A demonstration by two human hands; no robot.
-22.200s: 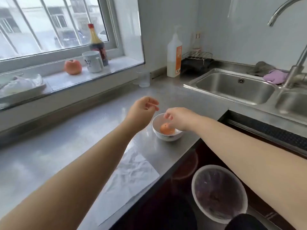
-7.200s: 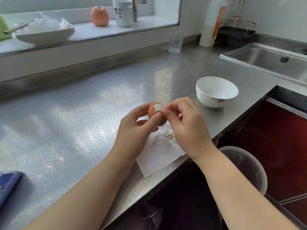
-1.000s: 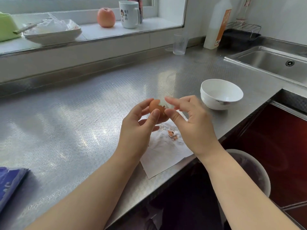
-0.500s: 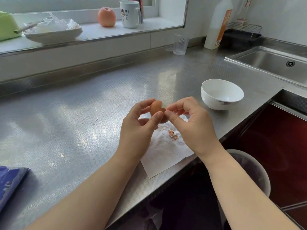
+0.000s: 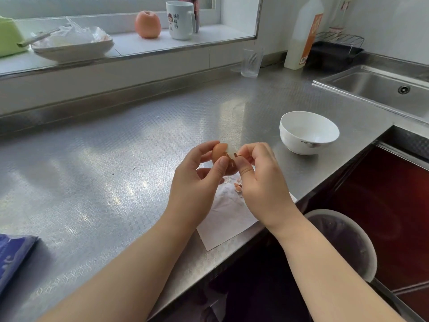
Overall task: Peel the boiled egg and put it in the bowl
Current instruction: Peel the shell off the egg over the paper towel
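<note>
A brown boiled egg [image 5: 220, 151] is held above the steel counter in my left hand [image 5: 199, 180], thumb and fingers wrapped around it. Its right side shows bare white where shell has come off. My right hand [image 5: 260, 180] pinches a small piece of shell [image 5: 237, 155] at the egg's right edge between thumb and forefinger. Under the hands lies a white paper sheet [image 5: 225, 217] with several shell bits [image 5: 238, 187] on it. The empty white bowl [image 5: 308, 132] stands to the right of the hands, apart from them.
A lined bin [image 5: 343, 240] sits below the counter edge at the right. The sink [image 5: 385, 89] is at the far right. A glass [image 5: 251, 62], a white bottle [image 5: 304, 33], a mug [image 5: 180, 19], an apple [image 5: 148, 24] and a plate [image 5: 72, 47] stand along the back. A blue packet [image 5: 14, 254] lies at the left.
My right thumb and forefinger have closed on a flake of shell and lifted it slightly off the egg's right side. The left hand and the egg have barely moved.
</note>
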